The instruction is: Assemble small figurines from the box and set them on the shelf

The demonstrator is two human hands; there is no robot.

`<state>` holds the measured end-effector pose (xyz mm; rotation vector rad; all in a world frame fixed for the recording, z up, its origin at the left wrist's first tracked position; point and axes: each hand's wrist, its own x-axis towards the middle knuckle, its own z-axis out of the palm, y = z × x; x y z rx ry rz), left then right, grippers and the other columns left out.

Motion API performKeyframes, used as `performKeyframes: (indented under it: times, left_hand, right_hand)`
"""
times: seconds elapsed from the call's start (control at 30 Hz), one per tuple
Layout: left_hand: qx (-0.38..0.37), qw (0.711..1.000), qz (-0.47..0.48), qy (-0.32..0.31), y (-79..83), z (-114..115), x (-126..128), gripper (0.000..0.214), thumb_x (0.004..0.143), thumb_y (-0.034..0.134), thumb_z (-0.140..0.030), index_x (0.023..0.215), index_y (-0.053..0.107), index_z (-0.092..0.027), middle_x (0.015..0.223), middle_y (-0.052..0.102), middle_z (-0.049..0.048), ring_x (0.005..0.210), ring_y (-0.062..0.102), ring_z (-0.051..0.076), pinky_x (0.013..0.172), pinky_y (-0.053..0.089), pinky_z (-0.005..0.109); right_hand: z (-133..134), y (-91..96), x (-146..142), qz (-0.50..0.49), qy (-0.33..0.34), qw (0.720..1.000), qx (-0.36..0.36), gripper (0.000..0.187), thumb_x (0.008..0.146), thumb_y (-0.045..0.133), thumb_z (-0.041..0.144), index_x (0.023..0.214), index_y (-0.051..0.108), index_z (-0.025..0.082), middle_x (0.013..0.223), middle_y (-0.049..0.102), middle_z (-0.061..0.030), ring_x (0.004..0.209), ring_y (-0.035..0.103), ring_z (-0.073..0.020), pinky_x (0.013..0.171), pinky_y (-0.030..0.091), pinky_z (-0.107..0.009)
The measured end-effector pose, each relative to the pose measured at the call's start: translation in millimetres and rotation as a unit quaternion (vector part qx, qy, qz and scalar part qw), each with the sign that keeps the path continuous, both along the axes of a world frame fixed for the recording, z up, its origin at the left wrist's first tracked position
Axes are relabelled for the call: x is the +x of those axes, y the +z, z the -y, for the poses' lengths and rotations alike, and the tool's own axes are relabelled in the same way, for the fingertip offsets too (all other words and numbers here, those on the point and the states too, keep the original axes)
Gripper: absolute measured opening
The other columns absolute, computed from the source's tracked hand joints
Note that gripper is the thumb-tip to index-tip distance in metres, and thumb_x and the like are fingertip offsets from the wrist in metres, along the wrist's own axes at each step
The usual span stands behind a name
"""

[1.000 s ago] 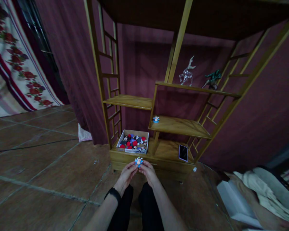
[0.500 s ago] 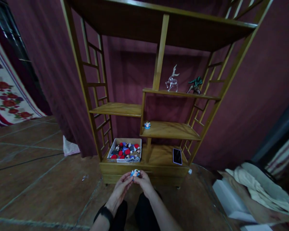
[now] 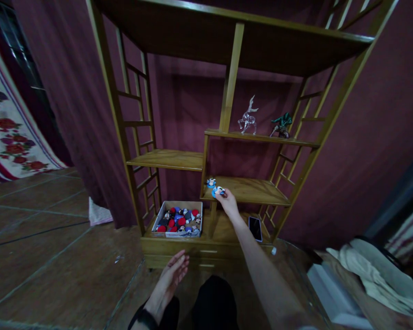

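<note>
One small white-and-blue figurine with a round blue base (image 3: 218, 191) is pinched in the fingertips of the right hand (image 3: 229, 202), at the front edge of a grained brown wooden shelf (image 3: 258, 189). One matching white-and-blue figurine (image 3: 211, 183) stands just beyond that hand. Past the empty left hand (image 3: 170, 277), its fingers loosely extended, sits one rectangular cardboard box (image 3: 183, 234) of red, dark and purple pieces (image 3: 181, 221), too crowded to count.

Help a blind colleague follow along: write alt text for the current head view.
Right hand holding a figurine at the front edge of a wooden shelf, near a similar one standing on it. Left hand open, empty; a filled box and phone sit lower than the shelf.
</note>
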<state>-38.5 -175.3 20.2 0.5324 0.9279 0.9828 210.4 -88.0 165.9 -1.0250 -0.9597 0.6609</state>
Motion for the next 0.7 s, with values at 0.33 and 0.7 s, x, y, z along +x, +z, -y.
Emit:
performKeyframes:
  times: [0.33, 0.7]
  left_hand:
    - [-0.004, 1.000, 0.009, -0.026, -15.3, -9.5, -4.3, 0.035, 0.068, 0.071, -0.020, 0.102, 0.063, -0.023, 0.093, 0.069, 0.0067, 0.081, 0.067, 0.016, 0.067, 0.051, 0.023]
    - [-0.025, 0.999, 0.009, -0.043, -27.0, -19.1, -6.8, 0.042, 0.069, 0.071, -0.022, 0.109, 0.059, -0.021, 0.097, 0.068, 0.0063, 0.082, 0.066, 0.014, 0.070, 0.049, 0.022]
  right_hand:
    - [-39.1, -1.1, 10.7, 0.200, -0.058, 0.977, -0.057, 0.009, 0.058, 0.073, 0.025, 0.063, 0.065, 0.026, 0.066, 0.068, 0.0023, 0.077, 0.062, -0.0206, 0.070, 0.042, -0.027]
    - [-47.4, 6.4, 5.6, 0.389, -0.067, 0.906, -0.153, 0.016, 0.071, 0.063, 0.030, 0.085, 0.067, 0.024, 0.085, 0.070, -0.0001, 0.086, 0.062, -0.0200, 0.074, 0.043, -0.026]
